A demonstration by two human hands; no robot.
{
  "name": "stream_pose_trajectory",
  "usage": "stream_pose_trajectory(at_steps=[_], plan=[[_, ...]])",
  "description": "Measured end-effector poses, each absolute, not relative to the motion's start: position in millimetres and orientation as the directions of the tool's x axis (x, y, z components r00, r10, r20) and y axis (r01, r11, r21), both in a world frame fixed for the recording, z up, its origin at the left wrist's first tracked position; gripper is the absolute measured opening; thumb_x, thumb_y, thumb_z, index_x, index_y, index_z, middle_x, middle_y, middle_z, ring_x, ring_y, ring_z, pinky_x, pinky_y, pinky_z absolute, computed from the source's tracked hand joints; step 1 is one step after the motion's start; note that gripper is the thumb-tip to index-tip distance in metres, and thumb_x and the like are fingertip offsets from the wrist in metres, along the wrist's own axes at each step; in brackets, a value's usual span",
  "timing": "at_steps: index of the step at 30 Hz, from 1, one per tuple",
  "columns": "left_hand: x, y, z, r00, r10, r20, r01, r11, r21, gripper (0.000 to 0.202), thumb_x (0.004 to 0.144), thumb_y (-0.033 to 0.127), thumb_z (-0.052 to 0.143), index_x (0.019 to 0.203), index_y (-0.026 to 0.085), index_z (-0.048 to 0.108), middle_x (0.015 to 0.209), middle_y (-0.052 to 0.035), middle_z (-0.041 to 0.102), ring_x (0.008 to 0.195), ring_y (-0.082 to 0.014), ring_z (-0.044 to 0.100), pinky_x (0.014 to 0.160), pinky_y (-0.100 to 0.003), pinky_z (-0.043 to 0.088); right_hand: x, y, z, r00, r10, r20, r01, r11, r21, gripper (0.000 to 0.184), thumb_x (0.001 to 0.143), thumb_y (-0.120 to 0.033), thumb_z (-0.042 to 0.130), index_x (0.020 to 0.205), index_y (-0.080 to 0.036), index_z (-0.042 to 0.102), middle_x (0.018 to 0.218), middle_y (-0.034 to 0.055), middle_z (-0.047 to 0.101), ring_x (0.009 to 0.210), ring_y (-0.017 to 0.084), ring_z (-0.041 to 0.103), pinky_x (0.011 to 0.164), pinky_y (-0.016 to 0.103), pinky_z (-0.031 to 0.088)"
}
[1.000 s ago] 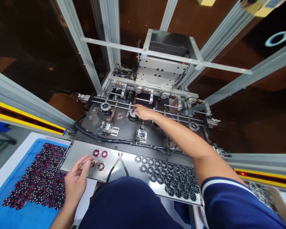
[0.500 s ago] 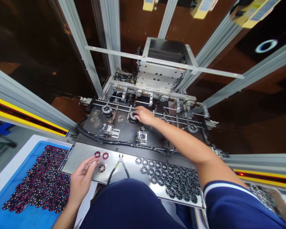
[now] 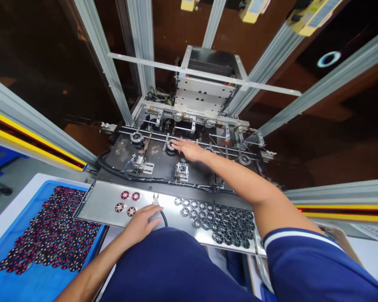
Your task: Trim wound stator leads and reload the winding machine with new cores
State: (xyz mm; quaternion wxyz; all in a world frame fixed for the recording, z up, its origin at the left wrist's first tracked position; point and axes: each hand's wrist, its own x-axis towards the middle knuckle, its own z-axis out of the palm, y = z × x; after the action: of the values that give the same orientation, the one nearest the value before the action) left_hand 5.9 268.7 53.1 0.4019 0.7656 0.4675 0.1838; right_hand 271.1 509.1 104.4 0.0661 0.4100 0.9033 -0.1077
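Observation:
My left hand [image 3: 142, 223] is over the diagonal cutters [image 3: 155, 199] on the metal tray [image 3: 97, 201]. Its fingers are stretched out with the thumb apart, and they hide part of the handles. To its left lie several small round wound cores [image 3: 125, 195] with red or copper-coloured windings. My right hand [image 3: 189, 150] reaches into the machine, palm down with fingers extended. Its fingertips touch or hover at a round fixture [image 3: 170, 146], partly covering it; I cannot tell whether they press on it. A similar round fixture [image 3: 137, 139] stands further left.
Many dark round parts [image 3: 217, 220] cover the tray's right side. A blue bin [image 3: 47, 289] at left holds many wound cores. Around the machine stand aluminium posts [image 3: 105, 63], a crossbar [image 3: 208, 76] and yellow-edged sensor bars [image 3: 38, 147]. Cables [image 3: 164, 181] run along the machine plate's front.
My left hand has moved right, from the wound cores to the cutters, uncovering another core. My right hand stays at the fixture, its fingers now straighter. The whole view has shifted slightly.

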Motion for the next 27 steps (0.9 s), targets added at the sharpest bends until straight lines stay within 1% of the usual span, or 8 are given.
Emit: stream_pose_trajectory(at_steps=[3, 6, 11, 13, 15, 18, 22, 27], plan=[[40, 277, 37, 0.703, 0.702, -0.113, 0.506, -0.382, 0.773, 0.039, 0.083, 0.025, 0.067, 0.122, 0.029, 0.066, 0.115, -0.0061, 0.07, 0.106, -0.0223, 0.066, 0.096, -0.032, 0.05, 264, 506, 107, -0.646, 0.743, -0.175, 0.764, 0.631, -0.139, 0.058, 0.087, 0.001, 0.044, 0.14, -0.022, 0.052, 0.157, 0.0077, 0.039, 0.146, 0.031, 0.032, 0.113, 0.056, 0.034], [66, 278, 20, 0.777, 0.613, -0.145, 0.499, -0.459, 0.736, 0.049, 0.08, 0.02, 0.068, 0.128, 0.027, 0.061, 0.108, -0.0067, 0.066, 0.094, -0.0224, 0.065, 0.087, -0.031, 0.051, 258, 501, 118, -0.613, 0.783, -0.101, 0.789, 0.6, -0.134, 0.05, 0.09, -0.002, 0.044, 0.136, -0.02, 0.054, 0.157, 0.0103, 0.039, 0.146, 0.031, 0.031, 0.114, 0.055, 0.034], [74, 273, 3, 0.751, 0.645, -0.139, 0.533, -0.468, 0.705, 0.027, 0.086, 0.02, 0.061, 0.113, 0.02, 0.065, 0.108, -0.0105, 0.06, 0.095, -0.0262, 0.06, 0.088, -0.039, 0.047, 270, 455, 151, -0.535, 0.83, 0.158, 0.813, 0.556, -0.169, 0.062, 0.09, -0.001, 0.037, 0.15, -0.016, 0.033, 0.164, 0.0134, 0.017, 0.152, 0.028, 0.012, 0.119, 0.054, 0.026], [69, 271, 1, 0.724, 0.68, -0.115, 0.53, -0.442, 0.724, 0.015, 0.088, 0.02, 0.06, 0.101, 0.019, 0.065, 0.111, -0.0113, 0.061, 0.101, -0.0267, 0.059, 0.093, -0.042, 0.045, 278, 414, 154, -0.516, 0.785, 0.343, 0.742, 0.61, -0.28, 0.056, 0.092, -0.005, 0.037, 0.148, -0.014, 0.037, 0.16, 0.0167, 0.027, 0.149, 0.028, 0.021, 0.118, 0.057, 0.027], [63, 270, 4, 0.691, 0.717, -0.092, 0.516, -0.4, 0.758, 0.007, 0.089, 0.023, 0.06, 0.093, 0.02, 0.064, 0.11, -0.0106, 0.063, 0.103, -0.0257, 0.058, 0.095, -0.043, 0.044, 285, 367, 147, -0.509, 0.741, 0.438, 0.612, 0.669, -0.422, 0.049, 0.095, -0.012, 0.042, 0.144, -0.019, 0.043, 0.148, 0.0171, 0.045, 0.141, 0.029, 0.038, 0.114, 0.058, 0.035], [52, 269, 26, 0.618, 0.782, -0.081, 0.487, -0.3, 0.82, 0.011, 0.091, 0.03, 0.057, 0.097, 0.02, 0.059, 0.103, -0.0091, 0.065, 0.098, -0.0232, 0.06, 0.092, -0.04, 0.047, 286, 303, 128, -0.563, 0.721, 0.404, 0.484, 0.684, -0.545, 0.044, 0.095, -0.022, 0.054, 0.139, -0.018, 0.049, 0.124, 0.0166, 0.063, 0.118, 0.027, 0.059, 0.099, 0.05, 0.052], [39, 269, 81, 0.581, 0.809, -0.094, 0.414, -0.194, 0.889, 0.021, 0.093, 0.036, 0.056, 0.106, 0.02, 0.054, 0.099, -0.0064, 0.064, 0.091, -0.0188, 0.062, 0.085, -0.033, 0.052, 274, 259, 120, -0.601, 0.721, 0.345, 0.41, 0.648, -0.641, 0.059, 0.09, -0.037, 0.066, 0.142, -0.017, 0.045, 0.119, 0.0161, 0.065, 0.108, 0.025, 0.063, 0.09, 0.04, 0.057], [39, 259, 127, 0.545, 0.829, -0.127, 0.173, 0.037, 0.984, 0.028, 0.082, 0.038, 0.072, 0.098, 0.021, 0.057, 0.092, -0.004, 0.064, 0.088, -0.0187, 0.063, 0.081, -0.03, 0.051, 253, 246, 134, -0.506, 0.777, 0.375, 0.37, 0.589, -0.719, 0.043, 0.094, -0.023, 0.056, 0.137, -0.028, 0.052, 0.095, 0.0086, 0.068, 0.086, 0.022, 0.062, 0.077, 0.038, 0.056]])
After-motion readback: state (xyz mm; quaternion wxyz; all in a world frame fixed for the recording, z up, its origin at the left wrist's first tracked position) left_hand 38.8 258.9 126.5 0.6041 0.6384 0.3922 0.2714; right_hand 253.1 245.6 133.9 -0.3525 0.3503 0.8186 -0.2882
